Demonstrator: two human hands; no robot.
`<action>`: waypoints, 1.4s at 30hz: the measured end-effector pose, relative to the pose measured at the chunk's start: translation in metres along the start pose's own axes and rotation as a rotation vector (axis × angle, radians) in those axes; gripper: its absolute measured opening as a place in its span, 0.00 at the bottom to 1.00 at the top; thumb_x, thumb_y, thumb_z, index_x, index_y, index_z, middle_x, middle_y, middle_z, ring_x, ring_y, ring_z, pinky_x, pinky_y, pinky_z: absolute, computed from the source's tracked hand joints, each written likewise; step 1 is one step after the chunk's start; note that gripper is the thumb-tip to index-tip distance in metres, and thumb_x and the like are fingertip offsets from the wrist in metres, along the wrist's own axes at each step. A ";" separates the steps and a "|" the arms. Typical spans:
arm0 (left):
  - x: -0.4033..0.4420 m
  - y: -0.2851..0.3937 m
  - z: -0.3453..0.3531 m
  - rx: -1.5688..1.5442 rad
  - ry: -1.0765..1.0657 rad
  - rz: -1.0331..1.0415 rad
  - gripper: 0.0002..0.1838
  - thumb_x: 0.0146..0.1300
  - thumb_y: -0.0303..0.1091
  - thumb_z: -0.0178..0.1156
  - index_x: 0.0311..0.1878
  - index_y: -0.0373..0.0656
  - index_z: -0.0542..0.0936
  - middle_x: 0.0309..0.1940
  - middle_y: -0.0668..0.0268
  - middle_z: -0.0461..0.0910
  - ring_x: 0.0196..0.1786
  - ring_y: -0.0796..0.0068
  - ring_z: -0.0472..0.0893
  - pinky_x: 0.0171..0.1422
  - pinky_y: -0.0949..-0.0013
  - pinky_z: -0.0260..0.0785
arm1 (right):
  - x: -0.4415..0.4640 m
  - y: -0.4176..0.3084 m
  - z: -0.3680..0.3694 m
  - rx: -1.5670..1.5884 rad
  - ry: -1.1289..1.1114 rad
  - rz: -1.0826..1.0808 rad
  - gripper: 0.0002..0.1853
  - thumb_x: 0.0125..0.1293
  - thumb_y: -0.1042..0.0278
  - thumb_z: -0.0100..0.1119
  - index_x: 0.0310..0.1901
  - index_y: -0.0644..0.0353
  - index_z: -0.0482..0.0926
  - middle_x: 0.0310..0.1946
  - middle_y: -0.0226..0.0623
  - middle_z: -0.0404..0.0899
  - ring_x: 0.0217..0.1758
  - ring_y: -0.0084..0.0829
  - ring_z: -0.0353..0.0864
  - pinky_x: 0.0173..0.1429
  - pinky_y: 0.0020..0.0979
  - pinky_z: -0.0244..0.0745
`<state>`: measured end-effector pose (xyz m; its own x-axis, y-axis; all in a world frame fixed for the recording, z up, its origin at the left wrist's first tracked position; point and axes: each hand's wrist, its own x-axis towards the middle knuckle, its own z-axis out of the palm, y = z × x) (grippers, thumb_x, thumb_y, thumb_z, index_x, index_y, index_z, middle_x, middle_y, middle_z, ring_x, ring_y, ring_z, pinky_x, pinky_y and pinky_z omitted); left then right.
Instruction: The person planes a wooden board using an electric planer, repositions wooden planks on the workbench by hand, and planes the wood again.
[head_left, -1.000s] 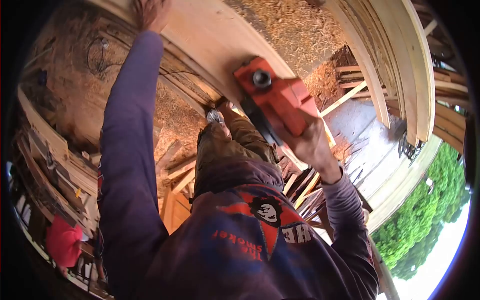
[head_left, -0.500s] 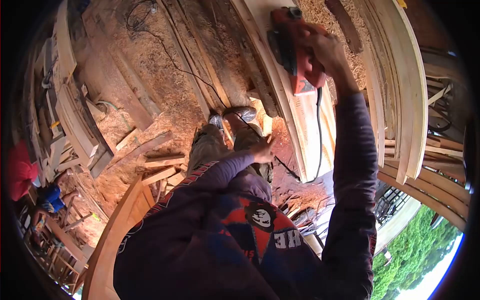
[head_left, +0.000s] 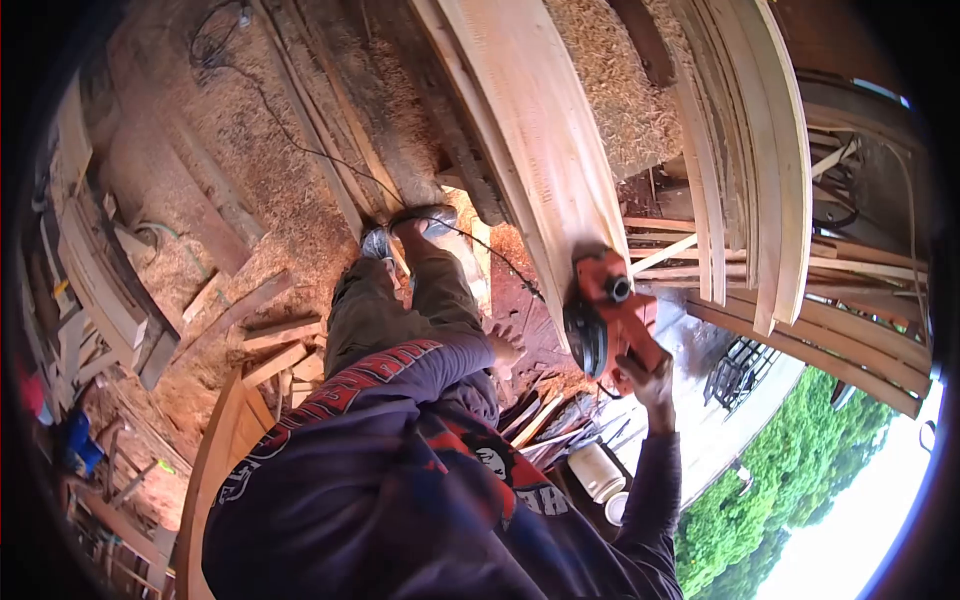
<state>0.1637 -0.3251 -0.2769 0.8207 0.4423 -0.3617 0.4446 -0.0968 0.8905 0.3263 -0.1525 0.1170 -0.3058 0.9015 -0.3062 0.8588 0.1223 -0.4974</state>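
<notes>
A red power planer (head_left: pixel 622 310) with a black side cover is in my right hand (head_left: pixel 648 378), whose fingers are wrapped round its handle. It sits at the near end of a long pale plank (head_left: pixel 540 110). My left hand (head_left: pixel 505 345) is held low by my thigh, fingers spread, with nothing in it. A dark cord (head_left: pixel 490 250) crosses the floor between my feet and the plank; part of it is hidden.
Curved boards (head_left: pixel 750 150) are stacked on the right. Shavings (head_left: pixel 615 90) cover the ground, with wood offcuts (head_left: pixel 285 335) on the left. Pale containers (head_left: pixel 597 472) stand near my right side. A person in blue (head_left: pixel 80 445) is at the far left.
The planer and my right hand have come down the plank towards me. My left hand, first on the plank at the upper left, has dropped to my thigh. The view has shifted.
</notes>
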 end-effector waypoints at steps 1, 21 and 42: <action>-0.012 0.020 -0.029 0.327 -0.096 -0.084 0.32 0.73 0.68 0.37 0.74 0.70 0.70 0.86 0.67 0.52 0.87 0.46 0.42 0.79 0.19 0.27 | -0.024 0.008 0.001 0.031 -0.007 0.042 0.11 0.49 0.76 0.74 0.34 0.49 0.87 0.30 0.34 0.79 0.25 0.37 0.81 0.23 0.36 0.73; 0.028 0.040 -0.042 0.161 -0.101 0.213 0.42 0.59 0.53 0.67 0.74 0.46 0.66 0.74 0.48 0.63 0.79 0.38 0.58 0.75 0.31 0.55 | 0.073 -0.042 -0.007 -0.015 -0.077 -0.182 0.10 0.57 0.74 0.73 0.40 0.54 0.84 0.30 0.39 0.75 0.22 0.42 0.77 0.20 0.39 0.67; 0.018 0.058 -0.125 -0.167 0.065 0.194 0.46 0.62 0.51 0.69 0.81 0.55 0.60 0.77 0.51 0.65 0.78 0.47 0.65 0.83 0.40 0.49 | 0.251 -0.132 -0.009 -0.004 -0.033 -0.293 0.23 0.43 0.78 0.69 0.46 0.51 0.90 0.47 0.42 0.83 0.31 0.37 0.84 0.32 0.36 0.80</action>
<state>0.1591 -0.2110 -0.1974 0.8576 0.4868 -0.1661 0.2116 -0.0395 0.9766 0.1398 0.0610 0.1128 -0.5542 0.8135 -0.1764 0.7337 0.3773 -0.5651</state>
